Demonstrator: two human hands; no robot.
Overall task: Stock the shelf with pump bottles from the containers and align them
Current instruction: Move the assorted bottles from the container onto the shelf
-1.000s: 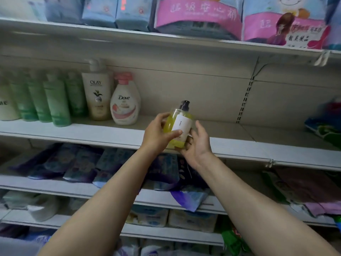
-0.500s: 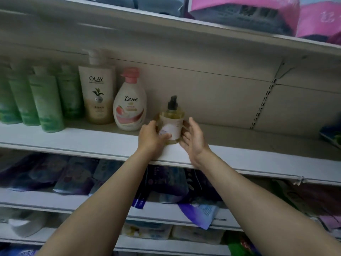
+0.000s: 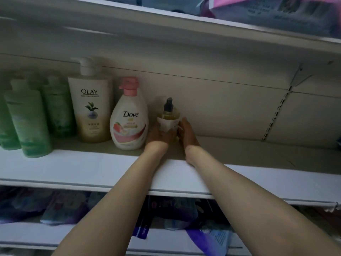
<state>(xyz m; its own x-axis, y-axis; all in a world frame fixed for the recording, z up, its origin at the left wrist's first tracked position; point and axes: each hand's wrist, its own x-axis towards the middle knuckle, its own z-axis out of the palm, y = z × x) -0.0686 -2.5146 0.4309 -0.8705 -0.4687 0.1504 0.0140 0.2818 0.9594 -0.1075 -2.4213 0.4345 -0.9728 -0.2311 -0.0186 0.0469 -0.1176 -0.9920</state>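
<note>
A small yellow pump bottle (image 3: 168, 118) with a black pump and a pale label stands upright deep on the white shelf (image 3: 92, 169), just right of the Dove bottle (image 3: 129, 119). My left hand (image 3: 159, 135) wraps around its lower left side with the thumb across the front. My right hand (image 3: 186, 132) lies against its right side with straight fingers. The tall Olay bottle (image 3: 92, 106) stands left of the Dove bottle. Several green bottles (image 3: 29, 119) fill the shelf's left end.
To the right of the small bottle the shelf board (image 3: 258, 154) shows bare surface up to a slotted upright (image 3: 276, 111). The shelf above (image 3: 184, 24) carries pink and blue packs. Purple and blue packets (image 3: 73, 209) lie on the lower shelves.
Both hands carried the yellow bottle from in front of the shelf onto it, then pushed it back toward the rear wall next to the Dove bottle. The camera has moved closer.
</note>
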